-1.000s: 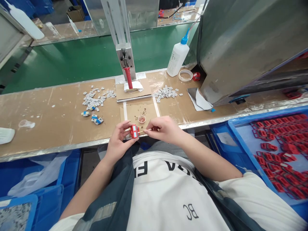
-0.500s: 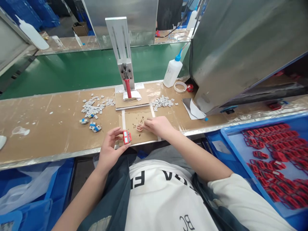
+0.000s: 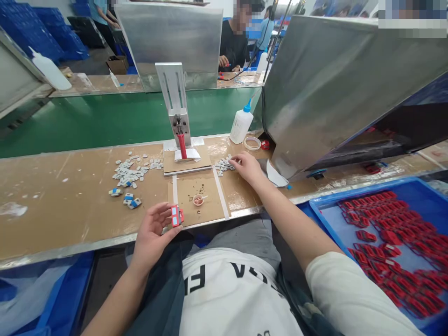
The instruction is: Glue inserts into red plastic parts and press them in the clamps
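Observation:
My left hand grips a small red toy vehicle with pale window panels, held at the table's front edge. Over at the right pile of small grey-white pieces, my right hand has its thumb and fingers pinched together; whatever is between the fingertips is too small to make out. A little round cup of reddish-brown stuff, with a thin stick lying in it, rests on the cardboard between the hands. Dark specks surround the cup.
A metal press with a red handle stands behind the cup. Another pile of grey pieces lies left. A white squeeze bottle and tape roll stand back right. A blue tray holds red parts. A co-worker sits opposite.
My right hand has left the cup and moved to the right pile of grey pieces, and a stick now shows in the cup. My left hand keeps the red toy vehicle. The view has tilted up.

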### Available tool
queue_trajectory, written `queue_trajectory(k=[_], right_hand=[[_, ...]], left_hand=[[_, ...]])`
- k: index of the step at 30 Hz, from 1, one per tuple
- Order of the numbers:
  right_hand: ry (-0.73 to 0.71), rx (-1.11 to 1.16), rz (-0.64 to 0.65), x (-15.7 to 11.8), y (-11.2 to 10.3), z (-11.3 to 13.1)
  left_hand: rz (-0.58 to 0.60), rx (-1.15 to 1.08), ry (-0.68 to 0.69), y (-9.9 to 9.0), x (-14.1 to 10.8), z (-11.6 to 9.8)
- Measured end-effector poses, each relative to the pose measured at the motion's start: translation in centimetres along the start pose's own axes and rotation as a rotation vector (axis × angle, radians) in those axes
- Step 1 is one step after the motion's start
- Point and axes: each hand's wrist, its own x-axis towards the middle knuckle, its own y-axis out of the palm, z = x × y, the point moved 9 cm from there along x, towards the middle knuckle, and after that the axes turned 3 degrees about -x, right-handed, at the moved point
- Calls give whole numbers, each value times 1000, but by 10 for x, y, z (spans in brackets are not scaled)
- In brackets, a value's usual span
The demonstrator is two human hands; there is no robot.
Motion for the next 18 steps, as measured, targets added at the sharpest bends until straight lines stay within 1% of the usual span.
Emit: queue_trajectory(k=[3,6,9,11,13,14,15,16,17,18], right_hand=[[11,10,34,4,13,4],[9,82,36,4,18,6],[-3,202,20,-1,10,7],[-15,344,-47,-13,-3,17],[6,562,-92,-34,-15,36],[25,688,-72,-47,-16,50],[45,813,-18,-62,-14,67],[48,919,69,-77,-9,87],[39,998,142,-92,-5,108],[29,1052,189,-104,-3,125]], left_hand=[[0,-14,2,3,3,-1],[3,-23,4,7,6,-4],[6,-17,-1,11,9,-7],[11,10,-5,15,10,-9],[21,57,4,19,12,-12],[28,84,16,22,13,-14],[35,111,32,26,14,-16],[42,135,52,29,15,-18],[51,156,73,33,15,-21],[61,176,93,36,16,-23]])
